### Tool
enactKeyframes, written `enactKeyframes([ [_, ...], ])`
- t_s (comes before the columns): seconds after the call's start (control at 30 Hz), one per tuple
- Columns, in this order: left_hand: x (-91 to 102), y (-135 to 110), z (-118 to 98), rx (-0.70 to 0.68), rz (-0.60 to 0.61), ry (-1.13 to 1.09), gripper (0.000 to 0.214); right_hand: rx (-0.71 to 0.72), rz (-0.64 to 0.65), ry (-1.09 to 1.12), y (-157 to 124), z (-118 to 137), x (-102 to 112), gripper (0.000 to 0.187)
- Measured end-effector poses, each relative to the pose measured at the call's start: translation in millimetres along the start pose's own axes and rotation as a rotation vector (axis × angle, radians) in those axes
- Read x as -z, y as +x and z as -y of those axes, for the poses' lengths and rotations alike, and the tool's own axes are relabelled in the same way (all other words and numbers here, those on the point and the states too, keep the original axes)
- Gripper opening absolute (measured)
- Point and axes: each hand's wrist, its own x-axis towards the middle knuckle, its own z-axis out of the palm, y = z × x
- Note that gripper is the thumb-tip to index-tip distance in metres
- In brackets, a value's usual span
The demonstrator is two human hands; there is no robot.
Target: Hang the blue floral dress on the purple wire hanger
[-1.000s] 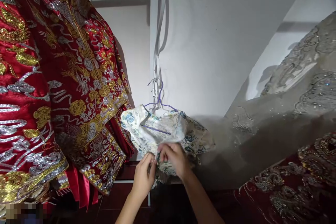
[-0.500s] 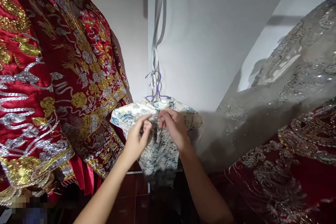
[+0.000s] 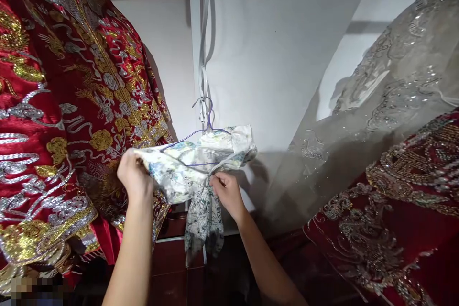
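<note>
A small floral shirt (image 3: 179,177), white with blue and green print, hangs on a thin purple wire hanger (image 3: 209,122). Its front is pulled apart at the neck, so the hanger's lower bar shows inside. My left hand (image 3: 134,172) is closed on the shirt's left-side sleeve and shoulder, drawing it outward. Lower and near the middle, my right hand (image 3: 223,189) pinches the front edge of the cloth just under the neckline. Bunched fabric dangles below my fingers.
Red jackets (image 3: 107,81) with gold and silver embroidery hang close on the left. A sheer beaded pale gown (image 3: 387,81) and a dark red beaded garment (image 3: 412,229) fill the right. A white strap (image 3: 203,24) runs down the wall (image 3: 265,57) above the hanger.
My left hand has moved left from the shirt's middle to its sleeve and taken hold there. The front has been drawn open, and my right hand is slightly lower. The view has shifted a little.
</note>
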Motion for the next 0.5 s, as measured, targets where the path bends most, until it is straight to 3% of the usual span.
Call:
enactKeyframes([
  [0.03,14.5,-1,10,0.245,-0.048,-0.099,0.017,-0.023,0.034,0.032,-8,0,-2,0.029],
  [0.07,27.8,-6,22,0.355,-0.060,-0.106,0.020,-0.046,0.068,0.062,-15,0,-4,0.028],
  [0.17,56.6,-41,57,0.514,-0.067,-0.088,0.017,-0.126,0.169,0.127,-33,-4,-8,0.026],
  [0.23,64.2,-69,75,0.588,-0.060,-0.076,0.009,-0.185,0.258,0.144,-43,-13,-4,0.025],
  [0.37,50.5,-111,78,0.699,0.031,-0.099,0.028,-0.311,0.471,0.091,-53,-29,19,0.028],
  [0.5,10.0,-144,51,0.680,0.349,-0.166,0.039,-0.327,0.315,0.065,-51,-34,42,0.045],
])
